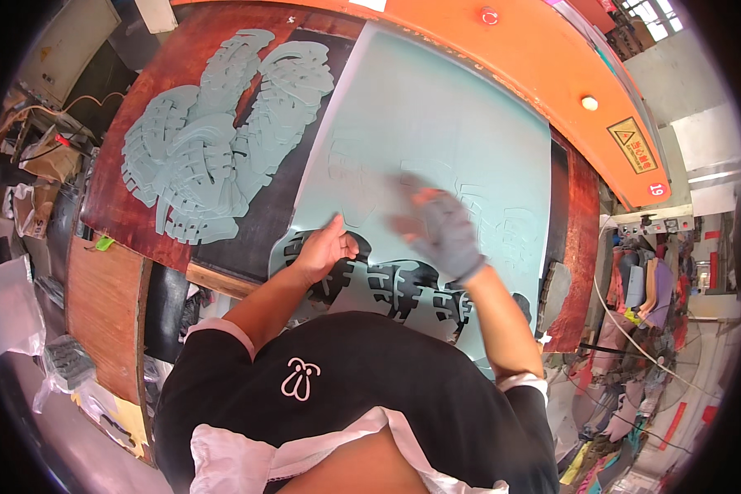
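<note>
A large pale teal sheet [436, 107] lies over a dark board in front of me. Its near part has shaped holes cut through it, with black showing beneath. My bare left hand [329, 249] is at the sheet's near left part, by the cut-out edge, its fingers loosely bent and apart, with nothing seen in them. Over the middle of the sheet is my right hand [446, 233], in a grey glove with orange at the fingertips. Motion smears its fingers, so their grip is unclear. Faint outlines of shapes mark the sheet around it.
To the left, a heap of cut teal pieces [214, 152] with notched edges rests on the reddish board [107, 193]. An orange machine beam [535, 62] with a red button [489, 16] spans the far side. A grey piece [556, 288] lies at right. Colourful scraps [646, 288] hang beyond.
</note>
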Motion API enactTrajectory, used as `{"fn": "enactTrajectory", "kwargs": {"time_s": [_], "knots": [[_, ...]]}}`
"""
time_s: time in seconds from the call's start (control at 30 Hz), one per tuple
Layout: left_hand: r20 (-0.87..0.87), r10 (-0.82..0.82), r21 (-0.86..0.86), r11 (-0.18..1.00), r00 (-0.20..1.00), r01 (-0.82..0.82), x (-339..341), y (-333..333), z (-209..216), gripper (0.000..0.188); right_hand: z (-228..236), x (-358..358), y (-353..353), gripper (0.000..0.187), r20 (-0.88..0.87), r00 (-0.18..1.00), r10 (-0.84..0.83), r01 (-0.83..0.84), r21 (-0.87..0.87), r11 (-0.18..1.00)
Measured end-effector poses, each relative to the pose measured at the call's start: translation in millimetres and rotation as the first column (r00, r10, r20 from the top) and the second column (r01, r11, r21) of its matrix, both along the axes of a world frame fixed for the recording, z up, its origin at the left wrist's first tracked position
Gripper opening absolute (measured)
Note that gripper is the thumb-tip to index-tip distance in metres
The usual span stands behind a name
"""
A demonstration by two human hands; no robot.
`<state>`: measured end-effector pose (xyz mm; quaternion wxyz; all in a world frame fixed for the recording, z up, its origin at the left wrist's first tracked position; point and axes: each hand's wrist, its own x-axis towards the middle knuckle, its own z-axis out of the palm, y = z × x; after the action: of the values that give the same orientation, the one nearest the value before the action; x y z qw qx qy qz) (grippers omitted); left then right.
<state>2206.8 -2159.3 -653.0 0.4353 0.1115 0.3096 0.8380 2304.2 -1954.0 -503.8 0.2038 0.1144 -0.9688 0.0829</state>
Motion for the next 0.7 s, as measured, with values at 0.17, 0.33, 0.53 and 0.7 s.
{"fn": "enactTrajectory", "kwargs": {"time_s": [0.17,0.33,0.53,0.7], "knots": [[-0.053,0.009,-0.001,1.0,0.999,-0.009,-1.9,-0.4,8.7,0.043,-22.9,-67.2,-41.1,0.055,0.165,0.94,0.297,-0.309,0.05,0.95],[-0.114,0.08,-0.059,0.994,0.99,-0.087,2.5,-3.1,22.3,0.041,-36.3,-80.1,-31.8,0.042,0.103,0.924,0.367,-0.369,0.002,0.929],[-0.091,0.143,-0.152,0.976,0.985,-0.156,7.8,-0.8,25.4,0.04,-22.0,-119.1,16.7,0.031,0.113,0.992,0.047,0.098,-0.963,0.249],[-0.074,0.171,-0.159,0.971,0.982,-0.181,9.9,-0.6,22.2,0.039,51.6,-171.9,92.8,0.02,0.204,0.917,-0.344,0.224,-0.974,0.019]]}}
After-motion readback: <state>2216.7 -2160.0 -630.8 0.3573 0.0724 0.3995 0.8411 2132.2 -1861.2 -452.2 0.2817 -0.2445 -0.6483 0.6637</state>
